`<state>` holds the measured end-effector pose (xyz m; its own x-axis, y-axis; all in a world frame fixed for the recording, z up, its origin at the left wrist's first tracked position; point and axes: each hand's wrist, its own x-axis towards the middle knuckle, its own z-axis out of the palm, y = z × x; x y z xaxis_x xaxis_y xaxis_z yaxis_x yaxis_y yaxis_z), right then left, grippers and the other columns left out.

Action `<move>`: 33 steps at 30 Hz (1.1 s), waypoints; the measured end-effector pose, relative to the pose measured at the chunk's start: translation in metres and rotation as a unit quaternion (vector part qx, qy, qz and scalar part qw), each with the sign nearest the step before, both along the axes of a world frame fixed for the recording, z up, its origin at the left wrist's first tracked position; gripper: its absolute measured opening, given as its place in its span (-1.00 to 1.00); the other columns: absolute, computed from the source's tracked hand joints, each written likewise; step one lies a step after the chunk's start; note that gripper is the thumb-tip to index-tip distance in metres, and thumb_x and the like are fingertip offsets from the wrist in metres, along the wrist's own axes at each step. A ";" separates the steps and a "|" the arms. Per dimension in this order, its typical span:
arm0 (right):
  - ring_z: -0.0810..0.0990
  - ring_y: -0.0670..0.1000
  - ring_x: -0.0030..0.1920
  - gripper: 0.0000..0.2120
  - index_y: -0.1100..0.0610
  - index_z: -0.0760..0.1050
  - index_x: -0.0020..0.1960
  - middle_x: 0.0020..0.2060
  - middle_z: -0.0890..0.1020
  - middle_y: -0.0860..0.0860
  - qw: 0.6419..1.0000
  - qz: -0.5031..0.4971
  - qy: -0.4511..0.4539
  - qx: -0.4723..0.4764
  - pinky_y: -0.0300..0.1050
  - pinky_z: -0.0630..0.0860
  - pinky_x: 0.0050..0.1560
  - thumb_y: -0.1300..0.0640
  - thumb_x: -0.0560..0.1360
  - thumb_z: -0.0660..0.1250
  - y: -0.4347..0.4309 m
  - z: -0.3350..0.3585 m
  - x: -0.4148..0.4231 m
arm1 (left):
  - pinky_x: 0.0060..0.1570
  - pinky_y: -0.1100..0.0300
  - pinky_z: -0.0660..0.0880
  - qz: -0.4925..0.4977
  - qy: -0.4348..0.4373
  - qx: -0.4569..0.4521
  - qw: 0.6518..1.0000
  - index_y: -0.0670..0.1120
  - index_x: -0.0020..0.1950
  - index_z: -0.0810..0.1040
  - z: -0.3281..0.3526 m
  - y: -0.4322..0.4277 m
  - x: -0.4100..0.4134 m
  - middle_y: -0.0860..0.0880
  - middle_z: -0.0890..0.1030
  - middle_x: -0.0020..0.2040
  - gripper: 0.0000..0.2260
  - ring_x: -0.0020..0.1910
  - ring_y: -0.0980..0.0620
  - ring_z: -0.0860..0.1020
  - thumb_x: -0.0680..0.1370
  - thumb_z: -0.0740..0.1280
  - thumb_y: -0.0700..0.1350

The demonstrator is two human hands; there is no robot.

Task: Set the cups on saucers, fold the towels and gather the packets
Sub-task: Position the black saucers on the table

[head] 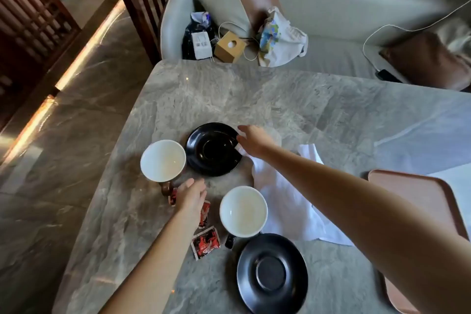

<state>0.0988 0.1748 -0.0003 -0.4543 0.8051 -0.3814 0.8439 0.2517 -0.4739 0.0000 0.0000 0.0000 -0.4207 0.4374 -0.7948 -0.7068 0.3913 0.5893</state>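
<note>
Two black saucers lie on the marble table: the far saucer (213,149) near the middle and the near saucer (272,273) by the front edge. A white cup (163,160) stands left of the far saucer, and a second white cup (243,211) stands behind the near saucer. My right hand (254,140) rests at the far saucer's right rim, fingers pinching its edge. My left hand (190,196) hovers over red packets (206,241), fingers apart. A white towel (288,201) lies crumpled under my right forearm.
A pink tray (418,194) sits at the table's right edge. Behind the table is a grey sofa with cushions, a small wooden box (229,46), a cloth bag (280,35) and cables. The table's left edge drops to a stone floor.
</note>
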 end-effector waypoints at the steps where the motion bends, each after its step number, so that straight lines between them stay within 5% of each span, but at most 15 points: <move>1: 0.44 0.25 0.30 -0.63 0.22 0.42 0.31 0.28 0.52 0.21 1.000 0.000 -0.004 -0.007 0.09 0.40 0.27 0.09 0.57 0.19 0.003 -0.002 -0.003 | 0.43 0.00 0.26 0.016 0.008 -0.003 1.000 -0.30 0.44 0.21 -0.004 0.003 -0.003 -0.30 0.36 0.40 -0.54 0.39 -0.17 0.36 0.55 0.19 -0.39; 13: 0.55 0.15 0.15 -0.69 0.04 0.51 0.24 0.12 0.62 0.10 0.997 -0.032 -0.019 -0.067 0.10 0.46 0.21 0.14 0.50 0.27 0.019 -0.019 -0.013 | 0.14 0.12 0.47 0.017 0.006 -0.029 0.999 -0.31 0.33 0.39 -0.019 0.025 -0.022 -0.30 0.52 0.22 -0.65 0.09 -0.10 0.56 0.54 0.19 -0.41; 17: 0.56 0.11 0.14 -0.68 -0.02 0.53 0.18 0.10 0.64 0.05 0.996 -0.063 0.001 -0.067 0.10 0.42 0.26 0.20 0.47 0.25 0.019 -0.025 -0.010 | 0.28 0.07 0.43 0.033 -0.042 -0.023 0.998 -0.31 0.36 0.34 -0.020 0.025 -0.019 -0.29 0.45 0.33 -0.66 0.26 -0.16 0.50 0.58 0.13 -0.36; 19: 0.57 0.10 0.12 -0.68 -0.01 0.54 0.16 0.06 0.65 0.03 0.994 -0.074 0.016 -0.075 0.10 0.44 0.24 0.23 0.46 0.26 0.020 -0.027 -0.008 | 0.18 0.11 0.49 0.056 -0.051 -0.024 0.997 -0.30 0.31 0.39 -0.023 0.024 -0.019 -0.30 0.50 0.28 -0.70 0.14 -0.13 0.57 0.58 0.15 -0.35; 28: 0.53 -0.04 -0.21 -0.73 0.03 0.57 0.07 -0.31 0.56 -0.11 0.976 -0.143 0.130 -0.102 -0.26 0.41 -0.32 0.28 0.42 0.32 0.033 -0.014 0.015 | 0.00 0.15 0.53 0.030 -0.029 0.031 0.999 -0.27 0.25 0.45 -0.012 0.028 -0.014 -0.26 0.58 0.09 -0.73 -0.02 -0.07 0.63 0.54 0.26 -0.31; 33: 0.63 0.05 -0.13 -0.73 0.13 0.58 0.06 -0.17 0.68 0.11 0.959 -0.189 0.188 -0.098 -0.14 0.54 -0.07 0.32 0.38 0.37 0.050 0.001 0.034 | -0.08 0.19 0.53 -0.002 0.018 0.064 0.998 -0.23 0.21 0.48 0.000 0.055 -0.010 -0.22 0.61 0.05 -0.74 -0.05 -0.04 0.64 0.52 0.31 -0.29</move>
